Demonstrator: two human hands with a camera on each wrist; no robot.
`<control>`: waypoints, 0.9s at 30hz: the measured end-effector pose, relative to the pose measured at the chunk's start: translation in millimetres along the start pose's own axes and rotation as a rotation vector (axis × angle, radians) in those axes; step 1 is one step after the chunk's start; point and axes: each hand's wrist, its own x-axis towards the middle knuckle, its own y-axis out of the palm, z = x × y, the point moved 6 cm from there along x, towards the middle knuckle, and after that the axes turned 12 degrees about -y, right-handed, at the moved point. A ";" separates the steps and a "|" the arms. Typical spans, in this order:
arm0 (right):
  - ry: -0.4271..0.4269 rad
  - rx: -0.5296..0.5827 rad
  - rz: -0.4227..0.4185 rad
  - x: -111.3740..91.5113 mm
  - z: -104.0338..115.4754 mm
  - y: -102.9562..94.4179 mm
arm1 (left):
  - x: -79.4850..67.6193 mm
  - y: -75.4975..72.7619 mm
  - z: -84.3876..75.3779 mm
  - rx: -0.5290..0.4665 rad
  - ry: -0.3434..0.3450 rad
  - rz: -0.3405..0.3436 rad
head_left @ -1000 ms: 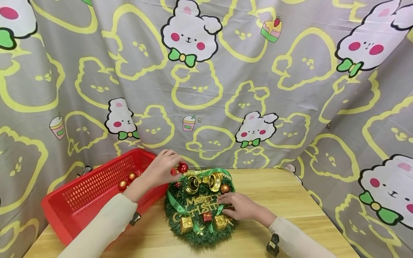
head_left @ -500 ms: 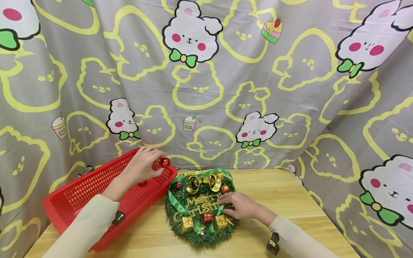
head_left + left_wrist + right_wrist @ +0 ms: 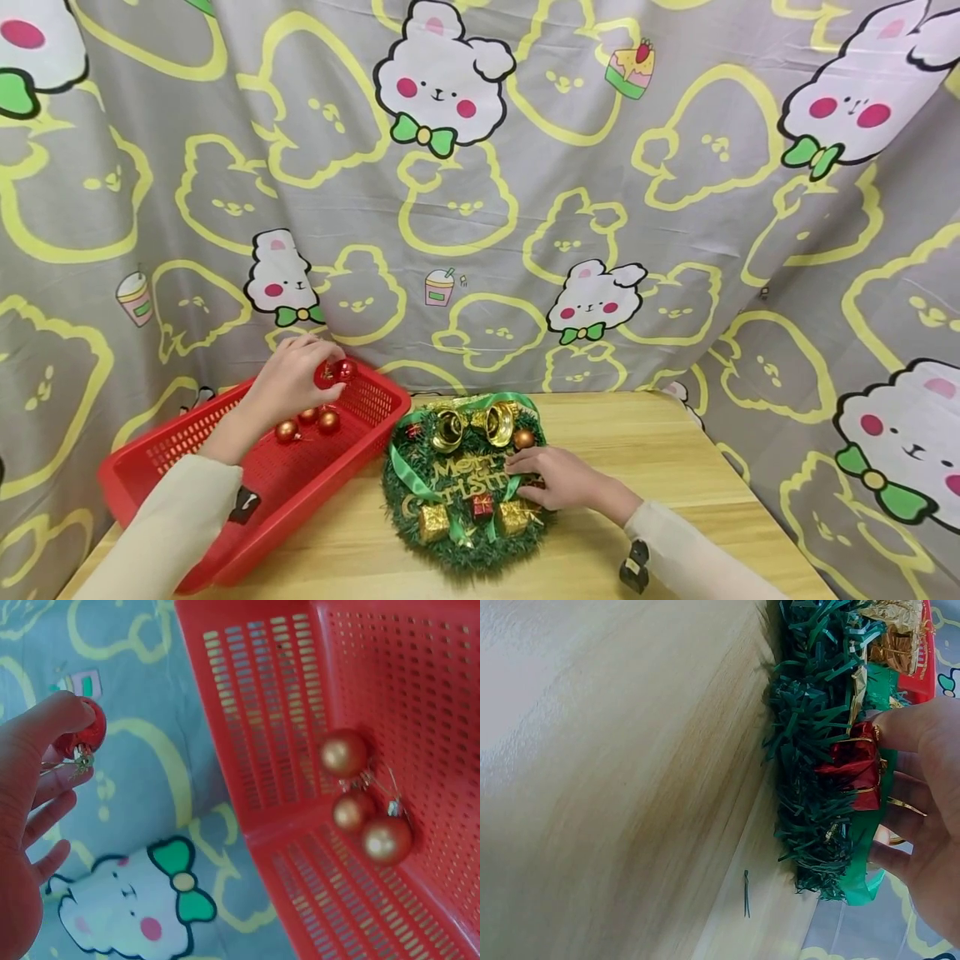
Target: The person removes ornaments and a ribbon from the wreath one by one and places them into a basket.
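Note:
My left hand (image 3: 292,379) is over the far part of the red plastic basket (image 3: 262,533). Its thumb and fingers pinch a shiny red bauble (image 3: 346,369), whose gold cap and thread show in the left wrist view. Below the hand, several gold baubles (image 3: 328,421) lie in the basket. A green tinsel Christmas wreath (image 3: 480,560) lies right of the basket, with gold bells (image 3: 499,423), gift boxes, green ribbon and gold lettering. My right hand (image 3: 558,479) rests on the wreath's right side, its fingers against the green ribbon (image 3: 866,844) beside a red gift box (image 3: 859,769).
A copper-coloured bauble (image 3: 523,438) sits on the wreath near the right bell. The wooden table (image 3: 630,442) extends to the right. A patterned curtain (image 3: 525,208) hangs close behind it. One green tinsel strand (image 3: 746,894) lies loose on the wood.
My left hand has moved left with the red bauble, from above the wreath's upper left edge to over the basket. The right hand has stayed on the wreath.

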 end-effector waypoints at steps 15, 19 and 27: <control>-0.003 0.013 0.002 -0.5 1.7 -1.9 | -13.6 5.2 40.1 -0.010 -0.151 0.045; 0.000 0.012 -0.002 -1.7 1.8 -0.7 | -17.1 7.0 47.3 0.015 -0.161 0.026; -0.011 0.019 -0.010 -2.1 1.1 -1.4 | -25.8 13.9 62.5 0.088 -0.186 -0.011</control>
